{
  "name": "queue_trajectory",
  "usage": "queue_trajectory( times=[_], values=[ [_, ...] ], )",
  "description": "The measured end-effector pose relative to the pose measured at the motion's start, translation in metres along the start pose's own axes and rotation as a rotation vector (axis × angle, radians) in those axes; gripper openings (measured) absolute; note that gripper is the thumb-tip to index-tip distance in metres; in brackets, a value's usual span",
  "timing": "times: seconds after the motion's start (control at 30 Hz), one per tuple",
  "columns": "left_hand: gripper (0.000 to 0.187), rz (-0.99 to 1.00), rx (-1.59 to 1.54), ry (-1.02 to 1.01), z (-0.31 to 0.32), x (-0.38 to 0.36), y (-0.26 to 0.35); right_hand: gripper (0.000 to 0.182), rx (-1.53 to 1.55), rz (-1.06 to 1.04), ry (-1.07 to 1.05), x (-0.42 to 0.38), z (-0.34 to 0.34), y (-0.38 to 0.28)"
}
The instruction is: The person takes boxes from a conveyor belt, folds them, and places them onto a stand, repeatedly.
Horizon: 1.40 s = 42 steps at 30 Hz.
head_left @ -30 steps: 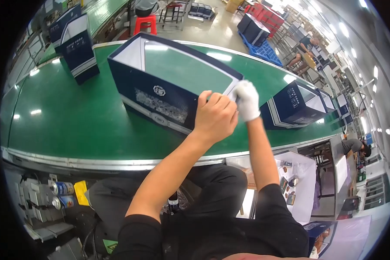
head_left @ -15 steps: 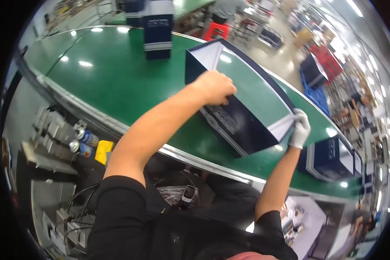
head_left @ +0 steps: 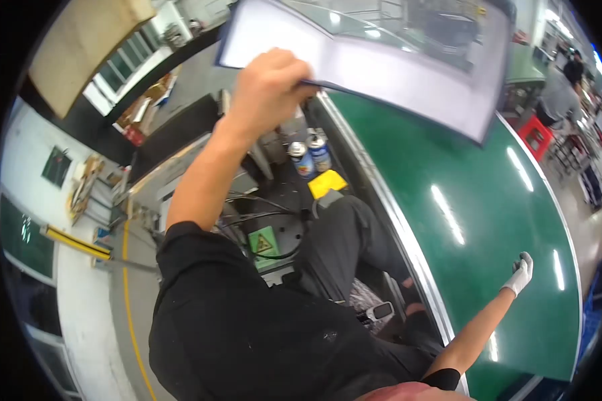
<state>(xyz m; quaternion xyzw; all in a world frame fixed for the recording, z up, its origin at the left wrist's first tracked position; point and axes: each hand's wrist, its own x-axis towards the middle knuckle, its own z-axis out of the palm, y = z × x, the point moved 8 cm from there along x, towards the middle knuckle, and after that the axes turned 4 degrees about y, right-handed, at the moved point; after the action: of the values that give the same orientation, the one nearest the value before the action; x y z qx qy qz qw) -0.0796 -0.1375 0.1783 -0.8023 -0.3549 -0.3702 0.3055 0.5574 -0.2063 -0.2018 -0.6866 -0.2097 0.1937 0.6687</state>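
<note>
My left hand [head_left: 269, 90], bare, is closed on the lower edge of a dark blue box frame [head_left: 401, 77] with white inner walls. The box is raised and tilted at the top of the view, partly cut off, and the background shows through its open middle. Far to the right, my right hand [head_left: 520, 275] wears a white glove with greyish fingertips. Its fingers are loosely bent and apart, with nothing in them, over the green table surface [head_left: 415, 160].
A metal rail [head_left: 388, 200] edges the green surface beside my legs. Spray cans [head_left: 301, 159], a yellow cloth [head_left: 328, 184] and black cables [head_left: 267, 214] lie below to the left. A red stool [head_left: 535, 136] and a seated person [head_left: 558, 100] are beyond the far edge.
My left hand has lifted the box frame up and to the left. My gloved right hand has let go of the box's end and is apart from it. The view has turned left.
</note>
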Motion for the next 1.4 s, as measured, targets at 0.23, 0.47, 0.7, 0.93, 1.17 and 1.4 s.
queue_trajectory(
  times=[0.23,0.47,0.7,0.93,1.17,1.4],
  values=[
    [0.018,-0.234,0.587,0.036,-0.171,-0.088,-0.106,0.029,-0.212,0.004,-0.160,-0.043,0.028,0.139],
    [0.019,-0.412,0.936,-0.270,-0.248,-0.201,-0.182,0.029,-0.403,-0.072,-0.193,-0.054,0.015,0.141],
    [0.034,-0.754,0.795,-0.384,-0.296,-0.221,-0.244,0.029,-0.507,-0.147,-0.222,-0.048,0.010,0.143],
    [0.028,-0.419,0.979,-0.244,-0.228,-0.170,-0.251,0.028,-0.531,-0.144,-0.180,-0.056,0.012,0.129],
    [0.027,-0.621,0.199,-0.444,0.015,-0.192,-0.134,0.028,-0.591,-0.210,-0.155,-0.055,0.008,0.134],
    [0.034,-0.451,-0.454,-0.950,0.253,-0.365,0.012,0.025,-0.845,-0.400,-0.032,-0.075,0.009,0.120]
  ],
)
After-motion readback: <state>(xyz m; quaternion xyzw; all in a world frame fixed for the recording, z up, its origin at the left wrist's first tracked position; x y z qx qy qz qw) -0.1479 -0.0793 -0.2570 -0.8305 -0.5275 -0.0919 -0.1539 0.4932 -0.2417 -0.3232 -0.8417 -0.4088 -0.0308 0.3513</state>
